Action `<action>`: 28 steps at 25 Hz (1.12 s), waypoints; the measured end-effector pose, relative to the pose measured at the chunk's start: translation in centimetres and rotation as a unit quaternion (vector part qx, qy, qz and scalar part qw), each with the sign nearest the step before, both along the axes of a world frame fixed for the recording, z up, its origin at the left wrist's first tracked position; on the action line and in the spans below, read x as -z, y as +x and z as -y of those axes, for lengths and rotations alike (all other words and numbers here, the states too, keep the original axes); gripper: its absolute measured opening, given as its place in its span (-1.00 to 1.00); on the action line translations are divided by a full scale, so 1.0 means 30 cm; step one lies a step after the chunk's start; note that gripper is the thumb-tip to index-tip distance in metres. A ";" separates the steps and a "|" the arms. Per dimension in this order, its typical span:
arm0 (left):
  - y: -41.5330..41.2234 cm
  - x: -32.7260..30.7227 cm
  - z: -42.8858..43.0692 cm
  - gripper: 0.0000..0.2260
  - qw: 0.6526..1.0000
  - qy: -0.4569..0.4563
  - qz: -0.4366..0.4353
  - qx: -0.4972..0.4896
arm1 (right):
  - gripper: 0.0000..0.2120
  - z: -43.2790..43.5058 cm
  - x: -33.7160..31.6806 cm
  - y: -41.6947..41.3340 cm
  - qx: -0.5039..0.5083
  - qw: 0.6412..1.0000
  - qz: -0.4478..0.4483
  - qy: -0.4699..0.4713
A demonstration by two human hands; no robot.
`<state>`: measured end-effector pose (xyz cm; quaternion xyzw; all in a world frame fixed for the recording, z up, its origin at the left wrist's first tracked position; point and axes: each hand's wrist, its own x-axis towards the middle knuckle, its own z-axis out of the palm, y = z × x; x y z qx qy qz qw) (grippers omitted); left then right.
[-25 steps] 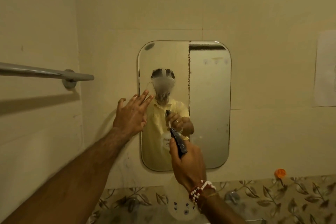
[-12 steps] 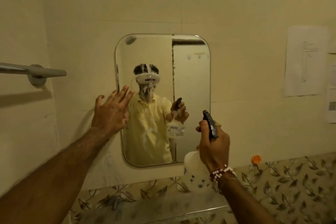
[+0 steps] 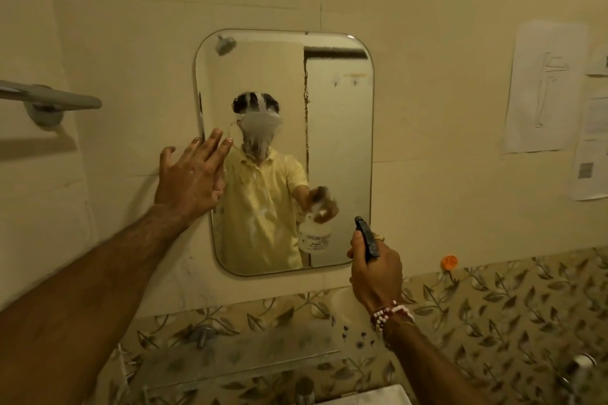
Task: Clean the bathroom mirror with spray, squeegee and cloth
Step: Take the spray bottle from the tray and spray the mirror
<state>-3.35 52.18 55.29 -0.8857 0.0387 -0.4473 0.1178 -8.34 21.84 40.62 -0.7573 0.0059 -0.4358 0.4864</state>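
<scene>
A rounded rectangular mirror [image 3: 339,148] hangs on the cream tiled wall, with wet foamy spray patches in its middle and lower right. My left hand [image 3: 189,174] is spread flat with wet fingers at the mirror's left edge, holding nothing. My right hand [image 3: 376,268] grips a spray bottle [image 3: 367,238] by its dark trigger head, nozzle aimed at the mirror's lower right corner. The bottle's white body is mostly hidden behind my hand. No squeegee or cloth is visible.
A grey towel bar [image 3: 49,97] juts from the left wall. A glass shelf [image 3: 237,362] sits under the mirror, above leaf-patterned tiles. Papers [image 3: 543,85] are stuck on the right wall, and an orange cap [image 3: 449,262] sits at the tile border.
A fresh foamy spray patch has appeared on the mirror's lower right. My right hand with the bottle has shifted right from the mirror's centre. My left hand stays at the left edge.
</scene>
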 end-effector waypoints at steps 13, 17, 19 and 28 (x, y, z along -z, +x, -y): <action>0.011 0.001 0.000 -0.06 1.000 -0.004 -0.017 -0.016 | -0.60 -0.401 0.027 -0.101 -0.148 0.986 0.022 -0.075; 0.020 0.005 -0.003 -0.07 1.000 0.001 -0.010 -0.016 | -0.54 -0.425 0.112 -0.107 -0.151 0.982 -0.011 -0.113; 0.023 0.007 -0.003 -0.08 1.000 0.001 -0.007 -0.015 | -0.51 -0.426 0.148 -0.112 -0.148 0.981 -0.030 -0.121; 0.029 0.049 0.028 -0.10 0.999 -0.049 -0.013 0.018 | -0.56 -0.332 0.204 -0.113 -0.098 0.989 -0.070 -0.090</action>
